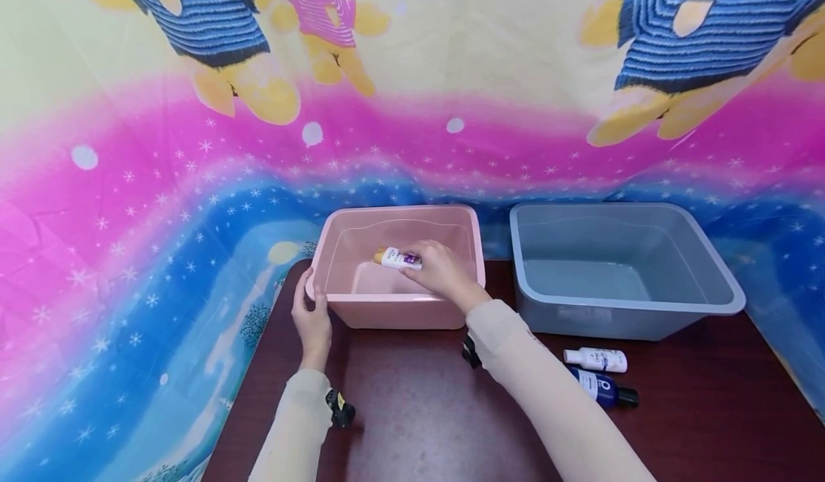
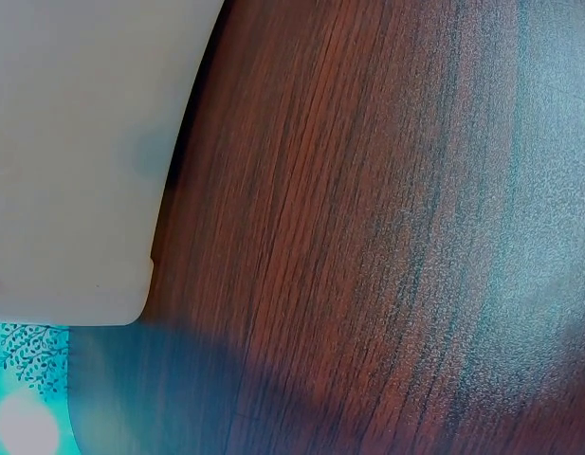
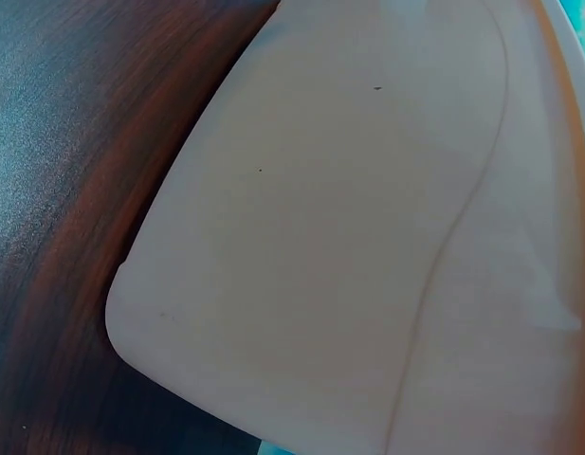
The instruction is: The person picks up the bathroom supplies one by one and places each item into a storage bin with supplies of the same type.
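Over the inside of a pink plastic bin, my right hand grips a small white bottle with a gold cap and a purple patch on its label. The cap end points left. At the bin's left front corner, my left hand holds the rim, fingers along the outer side and thumb near the front. Neither hand shows in its wrist view. The bin's pale outer wall fills the upper left of the left wrist view, and its wall spans most of the right wrist view.
A grey-blue bin stands to the right of the pink one. In front of it lie a white bottle and a dark blue bottle with a black cap, partly behind my right sleeve. A patterned cloth hangs behind the dark wooden table.
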A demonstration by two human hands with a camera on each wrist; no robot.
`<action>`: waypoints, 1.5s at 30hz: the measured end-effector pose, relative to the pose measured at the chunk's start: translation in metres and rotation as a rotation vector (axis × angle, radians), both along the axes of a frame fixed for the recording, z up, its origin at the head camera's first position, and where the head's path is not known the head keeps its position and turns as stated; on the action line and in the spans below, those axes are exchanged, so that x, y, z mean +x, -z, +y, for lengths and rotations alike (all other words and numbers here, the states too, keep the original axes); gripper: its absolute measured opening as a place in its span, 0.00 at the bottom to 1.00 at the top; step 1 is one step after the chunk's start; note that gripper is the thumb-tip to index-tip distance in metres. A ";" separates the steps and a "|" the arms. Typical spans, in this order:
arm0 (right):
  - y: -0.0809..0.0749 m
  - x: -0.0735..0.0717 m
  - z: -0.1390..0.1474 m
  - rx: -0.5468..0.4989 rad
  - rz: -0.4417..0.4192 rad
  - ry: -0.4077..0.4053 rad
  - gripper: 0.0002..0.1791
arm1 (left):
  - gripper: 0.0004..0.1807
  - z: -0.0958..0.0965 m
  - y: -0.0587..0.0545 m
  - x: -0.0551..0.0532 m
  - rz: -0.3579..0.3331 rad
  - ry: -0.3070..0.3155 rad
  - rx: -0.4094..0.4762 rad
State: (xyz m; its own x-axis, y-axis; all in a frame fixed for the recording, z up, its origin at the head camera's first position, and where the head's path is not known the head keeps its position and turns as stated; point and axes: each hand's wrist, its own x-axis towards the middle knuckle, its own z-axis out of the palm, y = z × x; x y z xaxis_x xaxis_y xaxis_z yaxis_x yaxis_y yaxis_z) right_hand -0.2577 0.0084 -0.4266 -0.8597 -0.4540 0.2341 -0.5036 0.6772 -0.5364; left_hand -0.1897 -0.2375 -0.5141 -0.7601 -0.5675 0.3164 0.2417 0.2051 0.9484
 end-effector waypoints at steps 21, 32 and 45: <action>0.004 -0.015 -0.009 -0.012 -0.063 -0.011 0.21 | 0.22 0.008 -0.027 0.015 -0.022 0.053 -0.007; 0.009 -0.015 -0.008 -0.004 -0.014 -0.009 0.19 | 0.22 0.008 -0.026 0.014 -0.012 0.055 0.001; 0.005 -0.014 -0.006 -0.076 -0.048 0.013 0.17 | 0.22 0.006 -0.026 0.014 -0.021 0.058 -0.007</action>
